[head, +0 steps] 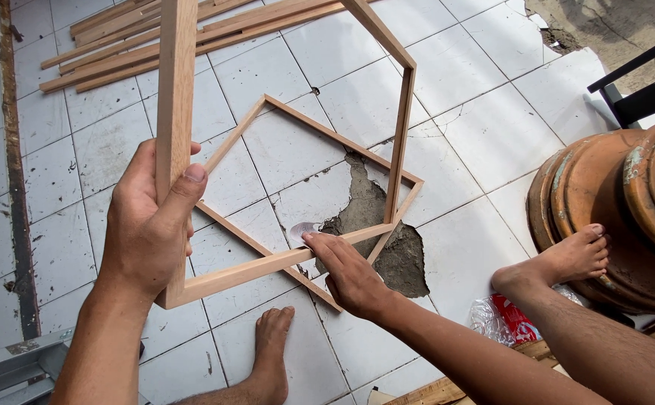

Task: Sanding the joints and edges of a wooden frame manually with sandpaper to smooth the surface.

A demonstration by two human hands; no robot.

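I see my left hand (147, 225) closed around one side bar of a wooden frame (398, 142), with the thumb pressed on the front of the bar. The frame is held up off the floor, in front of me, and it tilts a little. My right hand (346, 270) is on the bottom bar. Its fingers press a small clear piece (301, 230) flat against the wood. I cannot tell what that piece is. The fingers lie mostly flat on it, and I cannot see if they curl under the bar.

A second wooden frame (267, 109) lies flat on the white tile floor (477, 127), just under the one I hold. One tile is broken, and grey ground shows.

I think the frame is light, because one hand keeps it up. The bars are thin and stiff. The corners look like the weak spots, so I think twisting could pull them apart. The best place to hold is the middle of a bar, like my left hand does.

More wood strips (117, 52) lie far off on the floor. Round clay lids (620, 202) are stacked on the right, near my foot (560, 262).
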